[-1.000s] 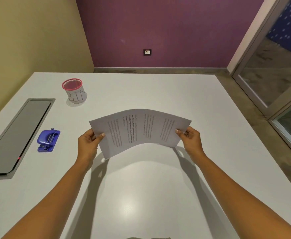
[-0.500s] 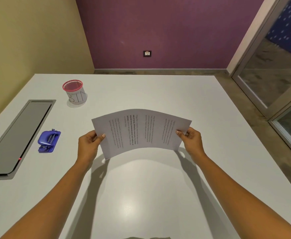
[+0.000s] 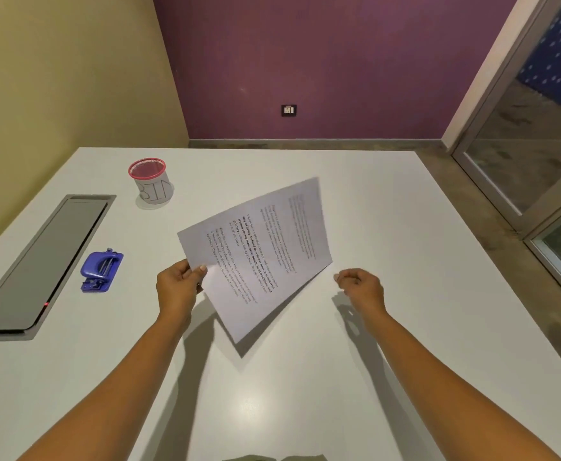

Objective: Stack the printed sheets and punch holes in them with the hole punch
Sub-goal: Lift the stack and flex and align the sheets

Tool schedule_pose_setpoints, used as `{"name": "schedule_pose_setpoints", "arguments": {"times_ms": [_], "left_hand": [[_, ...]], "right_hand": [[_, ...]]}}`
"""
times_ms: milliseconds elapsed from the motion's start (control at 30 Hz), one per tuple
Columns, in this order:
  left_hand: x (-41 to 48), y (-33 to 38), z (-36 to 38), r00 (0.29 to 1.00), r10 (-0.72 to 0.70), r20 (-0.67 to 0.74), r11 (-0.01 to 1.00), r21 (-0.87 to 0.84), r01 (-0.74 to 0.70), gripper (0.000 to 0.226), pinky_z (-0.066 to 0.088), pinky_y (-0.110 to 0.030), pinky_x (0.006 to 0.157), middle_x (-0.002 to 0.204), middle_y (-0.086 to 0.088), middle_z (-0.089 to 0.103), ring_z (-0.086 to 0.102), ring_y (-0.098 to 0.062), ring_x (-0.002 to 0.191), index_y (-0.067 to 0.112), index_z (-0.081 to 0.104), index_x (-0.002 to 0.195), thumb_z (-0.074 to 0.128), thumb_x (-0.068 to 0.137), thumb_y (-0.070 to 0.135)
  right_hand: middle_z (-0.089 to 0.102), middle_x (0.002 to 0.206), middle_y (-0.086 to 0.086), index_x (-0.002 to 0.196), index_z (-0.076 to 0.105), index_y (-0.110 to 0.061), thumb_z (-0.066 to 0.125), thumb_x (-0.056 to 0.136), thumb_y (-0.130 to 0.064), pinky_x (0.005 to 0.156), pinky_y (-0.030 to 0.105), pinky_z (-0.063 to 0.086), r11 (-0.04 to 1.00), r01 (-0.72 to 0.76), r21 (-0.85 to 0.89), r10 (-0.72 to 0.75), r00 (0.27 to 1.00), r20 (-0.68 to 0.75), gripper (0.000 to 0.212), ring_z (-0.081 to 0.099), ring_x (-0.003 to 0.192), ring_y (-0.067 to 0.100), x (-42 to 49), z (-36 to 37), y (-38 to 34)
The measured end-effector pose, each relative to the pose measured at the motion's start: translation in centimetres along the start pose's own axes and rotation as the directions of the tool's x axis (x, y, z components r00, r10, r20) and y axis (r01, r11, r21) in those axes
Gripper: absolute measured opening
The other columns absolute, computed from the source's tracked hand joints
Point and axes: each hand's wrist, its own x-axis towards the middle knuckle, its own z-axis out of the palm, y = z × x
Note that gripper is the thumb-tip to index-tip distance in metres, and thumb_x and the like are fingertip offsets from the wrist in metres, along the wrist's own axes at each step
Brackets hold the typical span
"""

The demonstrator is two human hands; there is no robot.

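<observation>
The printed sheets (image 3: pixel 259 254) hang above the white table (image 3: pixel 389 261), tilted, with black text across them. My left hand (image 3: pixel 177 289) pinches their left edge between thumb and fingers. My right hand (image 3: pixel 360 287) floats just right of the sheets' lower right corner, apart from them, fingers loosely curled and holding nothing. A blue hole punch (image 3: pixel 101 271) lies on the table to the left of my left hand, untouched.
A mesh cup with a red rim and a paper label (image 3: pixel 151 181) stands at the back left. A grey recessed flap (image 3: pixel 42 261) runs along the table's left side. Glass doors (image 3: pixel 545 144) stand on the right beyond the table edge.
My right hand has let go of the sheets and dropped slightly. The sheets, held by the left hand alone, have swung so their right end points away and up.
</observation>
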Motion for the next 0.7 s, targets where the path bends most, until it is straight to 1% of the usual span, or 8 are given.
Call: {"name": "schedule_pose_setpoints", "arguments": {"times_ms": [67, 200, 300, 400, 467, 533, 633, 700], "left_hand": [[-0.5, -0.2, 0.2, 0.998, -0.037, -0.043, 0.999, -0.026, 0.036, 0.029, 0.049, -0.029, 0.071, 0.096, -0.009, 0.066, 0.054, -0.019, 0.069, -0.001, 0.062, 0.115, 0.057, 0.086, 0.001], [-1.7, -0.6, 0.7, 0.987, -0.112, -0.115, 0.988, -0.12, 0.098, 0.03, 0.052, -0.019, 0.059, 0.102, -0.009, 0.065, 0.059, -0.012, 0.064, -0.003, 0.06, 0.116, 0.056, 0.086, -0.002], [-3.0, -0.7, 1.1, 0.981, -0.143, -0.132, 0.977, -0.175, 0.119, 0.03, 0.05, -0.01, 0.048, 0.101, -0.009, 0.064, 0.064, -0.004, 0.051, -0.003, 0.059, 0.116, 0.055, 0.086, -0.004], [-4.2, -0.5, 1.4, 0.972, -0.188, -0.141, 0.959, -0.24, 0.151, 0.029, 0.049, -0.011, 0.045, 0.091, -0.004, 0.066, 0.064, -0.001, 0.046, -0.001, 0.06, 0.115, 0.055, 0.087, -0.005], [-5.0, -0.2, 1.6, 0.968, -0.209, -0.136, 0.944, -0.286, 0.164, 0.028, 0.052, -0.013, 0.048, 0.089, -0.004, 0.066, 0.067, -0.005, 0.051, 0.0, 0.06, 0.114, 0.054, 0.087, -0.006], [-5.6, 0.1, 1.8, 0.967, -0.216, -0.132, 0.935, -0.313, 0.167, 0.029, 0.055, -0.018, 0.06, 0.098, -0.006, 0.066, 0.069, -0.013, 0.067, -0.001, 0.059, 0.115, 0.054, 0.087, -0.006], [-6.4, 0.0, 2.0, 0.964, -0.231, -0.133, 0.924, -0.339, 0.174, 0.029, 0.051, -0.03, 0.081, 0.105, -0.008, 0.064, 0.065, -0.024, 0.087, -0.002, 0.059, 0.114, 0.054, 0.087, -0.006], [-6.7, -0.1, 2.0, 0.962, -0.24, -0.132, 0.922, -0.34, 0.184, 0.023, 0.05, -0.032, 0.084, 0.103, -0.009, 0.065, 0.064, -0.026, 0.091, 0.0, 0.061, 0.108, 0.055, 0.086, -0.006]], "right_hand": [[0.066, 0.085, 0.012, 0.081, 0.066, -0.005, 0.067, 0.083, -0.021, 0.077, 0.028, 0.051, 0.992, -0.108, -0.061, 0.116, 0.983, 0.146, 0.017, 0.059, 0.074, 0.02, -0.4, 0.5, 0.5], [0.064, 0.078, 0.013, 0.074, 0.061, -0.007, 0.062, 0.086, -0.035, 0.08, 0.039, 0.055, 0.953, -0.284, -0.108, 0.304, 0.893, 0.332, 0.03, 0.06, 0.069, 0.025, -1.4, 1.8, 0.2], [0.06, 0.08, 0.012, 0.08, 0.059, -0.007, 0.059, 0.088, -0.038, 0.075, 0.034, 0.055, 0.94, -0.34, 0.0, 0.308, 0.852, 0.422, 0.031, 0.055, 0.07, 0.024, -1.9, 2.8, -0.4], [0.057, 0.083, 0.015, 0.09, 0.062, 0.001, 0.058, 0.09, -0.029, 0.081, 0.029, 0.05, 0.947, -0.31, 0.082, 0.253, 0.878, 0.406, 0.03, 0.057, 0.069, 0.021, -2.1, 3.5, -1.1], [0.06, 0.082, 0.015, 0.084, 0.057, 0.0, 0.059, 0.09, -0.016, 0.072, 0.023, 0.057, 0.929, -0.308, 0.204, 0.221, 0.905, 0.363, 0.016, 0.064, 0.062, 0.017, -2.3, 3.7, -1.6], [0.062, 0.088, 0.015, 0.08, 0.054, 0.0, 0.057, 0.089, -0.004, 0.074, 0.028, 0.058, 0.896, -0.324, 0.305, 0.216, 0.916, 0.338, 0.011, 0.065, 0.072, 0.021, -2.5, 3.8, -2.0], [0.065, 0.095, 0.018, 0.081, 0.058, 0.002, 0.056, 0.088, 0.001, 0.08, 0.031, 0.054, 0.909, -0.29, 0.299, 0.202, 0.934, 0.293, 0.008, 0.066, 0.079, 0.025, -2.8, 3.8, -2.2], [0.066, 0.107, 0.022, 0.087, 0.061, 0.003, 0.056, 0.088, 0.001, 0.078, 0.029, 0.054, 0.93, -0.25, 0.271, 0.183, 0.951, 0.249, 0.005, 0.066, 0.083, 0.026, -2.8, 3.9, -2.3]]}}
